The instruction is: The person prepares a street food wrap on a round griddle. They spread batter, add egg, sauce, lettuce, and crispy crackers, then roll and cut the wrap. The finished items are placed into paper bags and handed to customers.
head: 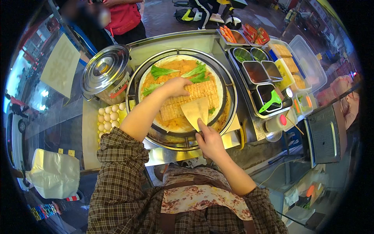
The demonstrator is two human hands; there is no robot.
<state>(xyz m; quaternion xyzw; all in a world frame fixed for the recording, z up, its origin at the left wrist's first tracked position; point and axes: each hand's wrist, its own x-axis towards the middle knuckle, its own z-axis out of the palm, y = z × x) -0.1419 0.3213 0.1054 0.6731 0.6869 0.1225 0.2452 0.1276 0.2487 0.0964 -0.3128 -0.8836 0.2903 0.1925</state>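
A large thin crepe [168,65] smeared with orange-brown sauce lies on a round griddle [222,112] before me. Lettuce leaves [162,71] are spread over its far part. Ridged golden fried crackers [172,108] sit side by side across its middle. My left hand [176,87] reaches over the crepe, thumb and fingers at the upper edge of the crackers. In my right hand [211,141] is the handle of a broad metal spatula [197,112]. Its flat blade overlaps the near side of the crackers and hides part of them.
Left of the griddle stand a lidded steel pot [105,71] and a tray of eggs [107,118]. To the right are sauce containers [256,71], a green brush [271,101], a plastic box of crackers [289,64] and a red-capped bottle [274,124]. A person in red [125,17] stands beyond the counter.
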